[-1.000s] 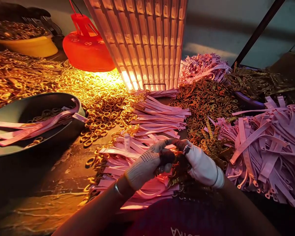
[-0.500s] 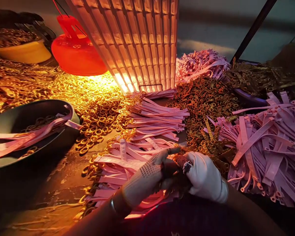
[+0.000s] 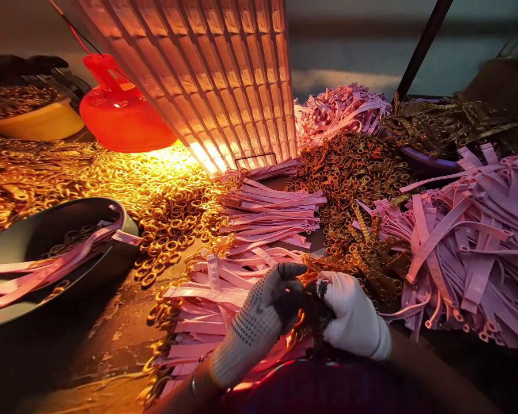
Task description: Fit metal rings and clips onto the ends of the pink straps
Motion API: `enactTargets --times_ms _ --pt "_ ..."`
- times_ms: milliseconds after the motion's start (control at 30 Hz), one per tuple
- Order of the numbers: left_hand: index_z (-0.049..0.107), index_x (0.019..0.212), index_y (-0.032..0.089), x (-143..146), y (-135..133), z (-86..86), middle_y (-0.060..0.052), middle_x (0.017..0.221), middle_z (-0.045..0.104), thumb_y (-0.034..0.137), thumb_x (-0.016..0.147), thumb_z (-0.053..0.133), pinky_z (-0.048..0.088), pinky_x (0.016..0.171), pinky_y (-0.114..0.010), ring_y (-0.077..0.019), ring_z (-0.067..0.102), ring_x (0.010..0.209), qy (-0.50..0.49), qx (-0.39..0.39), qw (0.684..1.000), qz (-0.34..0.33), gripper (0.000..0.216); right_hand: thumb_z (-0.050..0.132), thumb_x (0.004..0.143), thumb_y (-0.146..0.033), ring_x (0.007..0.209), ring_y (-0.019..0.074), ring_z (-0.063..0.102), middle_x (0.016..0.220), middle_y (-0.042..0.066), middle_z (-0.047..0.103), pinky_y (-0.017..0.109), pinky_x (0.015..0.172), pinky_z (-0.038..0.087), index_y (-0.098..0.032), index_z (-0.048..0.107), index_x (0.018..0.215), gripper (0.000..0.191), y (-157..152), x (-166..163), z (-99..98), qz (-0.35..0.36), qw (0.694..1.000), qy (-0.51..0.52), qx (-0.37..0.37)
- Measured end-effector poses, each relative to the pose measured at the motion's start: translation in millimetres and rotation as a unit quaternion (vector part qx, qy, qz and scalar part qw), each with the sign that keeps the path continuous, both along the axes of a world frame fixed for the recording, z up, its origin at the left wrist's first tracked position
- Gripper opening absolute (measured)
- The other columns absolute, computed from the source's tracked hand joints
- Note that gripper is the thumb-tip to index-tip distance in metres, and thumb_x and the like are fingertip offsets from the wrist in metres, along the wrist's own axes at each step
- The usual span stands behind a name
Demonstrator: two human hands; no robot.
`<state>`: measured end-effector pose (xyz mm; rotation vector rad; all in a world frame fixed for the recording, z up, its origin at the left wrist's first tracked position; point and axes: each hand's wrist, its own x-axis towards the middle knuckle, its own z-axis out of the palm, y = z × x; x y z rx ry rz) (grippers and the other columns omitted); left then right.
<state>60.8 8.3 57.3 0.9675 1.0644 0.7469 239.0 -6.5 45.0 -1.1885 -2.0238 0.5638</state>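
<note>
My left hand, in a pale glove with dark dots, is closed with its fingers bent toward the right hand. A short piece of gold chain hangs below its fingers. Close by on the right, my right hand is closed too, in a white glove with a dark, frayed thumb end. Deep shadow between the hands hides what its fingers hold. Pink straps with gold rings at their left ends lie in a row under and beyond my hands. Flat gold metal pieces are heaped behind the right hand.
A red lamp hangs over loose gold rings, beside an upright ribbed translucent panel. At left lies a tilted grey-green basin holding straps. More pink straps are piled at right. A yellow basin stands at far left.
The view has shifted slightly. Both hands stay close together, with the left turned a little more upright. Gold chain now shows beneath the left fingers.
</note>
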Motion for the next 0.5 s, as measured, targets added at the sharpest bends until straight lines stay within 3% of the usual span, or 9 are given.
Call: enactTargets --times_ms 100,167,300,367,433,500 --pt "0.055 0.121 0.020 5.0 4.7 11.6 0.008 0.062 0.046 0.036 0.087 0.066 0.023 0.040 -0.016 -0.0041 0.031 0.042 -0.006 -0.077 0.997 -0.016 0.039 0.049 0.085 -0.035 0.056 0.0175 0.046 0.061 0.004 0.054 0.033 0.054 0.025 -0.022 0.053 0.063 0.026 -1.3 -4.6 -6.8 -0.043 0.982 -0.114 0.141" --pt "0.055 0.123 0.021 6.1 9.8 19.0 0.008 0.061 0.040 0.035 0.090 0.063 0.020 0.040 -0.016 -0.0042 0.027 0.043 0.000 -0.105 0.994 -0.016 0.036 0.049 0.086 -0.036 0.056 0.0180 0.047 0.061 0.006 0.055 0.033 0.054 0.023 -0.022 0.054 0.063 0.027 -1.4 -6.7 -10.5 -0.048 0.973 -0.148 0.170" --pt "0.059 0.119 0.022 4.1 32.4 19.5 0.008 0.063 0.036 0.037 0.090 0.063 0.021 0.041 -0.016 -0.0047 0.027 0.046 0.010 -0.090 0.995 -0.044 0.033 0.054 0.089 -0.030 0.058 0.0164 0.054 0.066 0.004 0.063 0.032 0.056 0.029 -0.020 0.058 0.073 0.019 1.3 -4.7 -12.2 -0.061 0.990 -0.129 0.018" --pt "0.063 0.113 0.020 1.9 54.9 11.6 0.007 0.064 0.042 0.039 0.091 0.062 0.021 0.041 -0.018 -0.0050 0.029 0.045 0.054 -0.040 0.994 -0.086 0.029 0.054 0.092 -0.028 0.060 0.0165 0.056 0.068 0.004 0.064 0.031 0.058 0.031 -0.020 0.058 0.074 0.020 4.0 0.9 -11.9 -0.095 0.989 -0.113 -0.024" --pt "0.066 0.102 0.017 0.7 85.4 1.3 0.003 0.067 0.053 0.036 0.091 0.060 0.026 0.042 -0.019 -0.0063 0.036 0.046 0.145 0.074 0.980 -0.111 0.023 0.051 0.095 -0.030 0.065 0.0176 0.059 0.071 0.004 0.066 0.031 0.061 0.034 -0.020 0.060 0.078 0.022 6.1 8.1 -12.8 -0.122 0.987 -0.099 -0.032" --pt "0.070 0.095 0.015 2.5 120.7 -8.8 -0.003 0.075 0.065 0.030 0.090 0.059 0.039 0.050 -0.022 -0.0100 0.050 0.055 0.272 0.233 0.925 -0.126 0.019 0.050 0.095 -0.028 0.067 0.0180 0.061 0.072 0.003 0.066 0.030 0.062 0.036 -0.020 0.062 0.082 0.019 6.8 14.2 -16.4 -0.130 0.986 -0.101 -0.039"
